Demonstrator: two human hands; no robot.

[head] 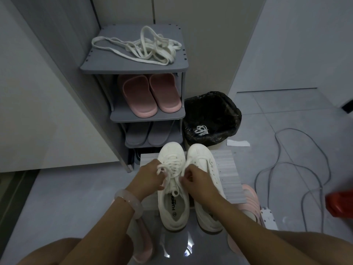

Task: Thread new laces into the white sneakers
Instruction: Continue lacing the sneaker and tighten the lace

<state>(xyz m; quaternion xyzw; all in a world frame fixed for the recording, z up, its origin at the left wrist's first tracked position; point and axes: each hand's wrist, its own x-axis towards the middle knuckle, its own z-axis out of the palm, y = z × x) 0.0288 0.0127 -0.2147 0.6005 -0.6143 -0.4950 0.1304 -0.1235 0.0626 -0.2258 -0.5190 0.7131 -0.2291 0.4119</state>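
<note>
1. The two white low-top leather sneakers sit side by side, toes pointing away from the person, on a pale ribbed mat [227, 175]; set square like this, the eyelets face up within easy reach.
2. The left hand [150, 177] pinches a loop of the flat cream lace [172, 165] over the left sneaker [172, 188], and the right hand [194, 178] has its fingers curled round the other end, which I take as tying off or snugging the top rows.
3. The right sneaker [205, 165] looks laced too, though the forearm hides part of it.
4. A loose tangle of off-white laces [137, 47] lies on top of the grey plastic shoe rack [133, 68], kept off the floor and handy.
5. A small lace bundle [201, 130] lies in the black-lined bin [212, 104] beside the rack.
6. Grey tiled floor [76, 197], glossy near the knees; a grey cable [298, 169] trails at right.
</note>
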